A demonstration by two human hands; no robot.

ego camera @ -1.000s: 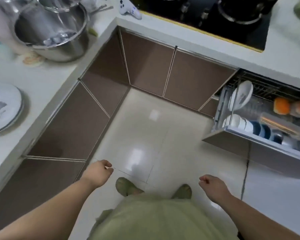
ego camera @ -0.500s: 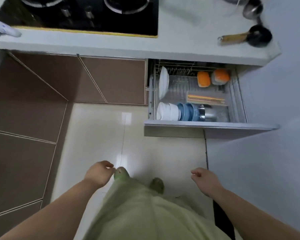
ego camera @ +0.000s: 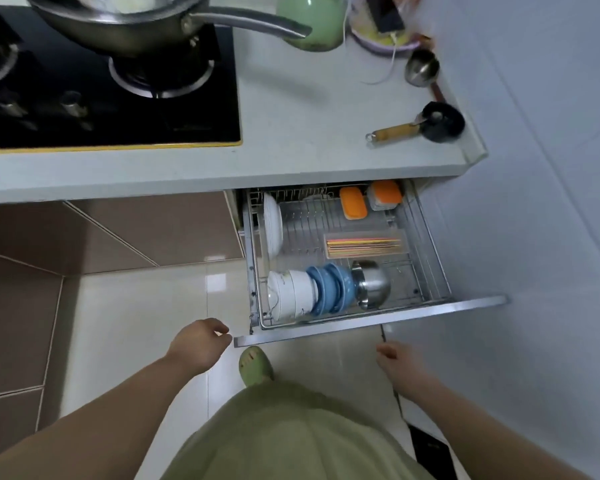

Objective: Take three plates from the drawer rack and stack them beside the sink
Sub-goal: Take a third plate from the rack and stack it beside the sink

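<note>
The pulled-out drawer rack (ego camera: pixel 426 237) hangs open under the counter. White plates (ego camera: pixel 272 226) stand on edge at its left side. Along the front lie white bowls (ego camera: pixel 291 295), blue bowls (ego camera: pixel 331 289) and a steel bowl (ego camera: pixel 373 284) on their sides. My left hand (ego camera: pixel 200 344) hovers just left of the drawer front's left end, fingers loosely curled, holding nothing. My right hand (ego camera: pixel 397 362) hangs below the drawer front, also curled and holding nothing. The sink is out of view.
A pan (ego camera: pixel 146 26) sits on the black gas hob (ego camera: pixel 111 98). A green jug (ego camera: pixel 309 22), a steel ladle (ego camera: pixel 421 69) and a black brush (ego camera: pixel 430 124) lie on the counter. Orange boxes (ego camera: pixel 353 202) and a tray of chopsticks (ego camera: pixel 364 244) fill the drawer's back. My slippered foot (ego camera: pixel 255 365) stands below the drawer.
My view has turned right and moved closer to the open drawer. Both hands have risen toward the drawer front, still holding nothing.
</note>
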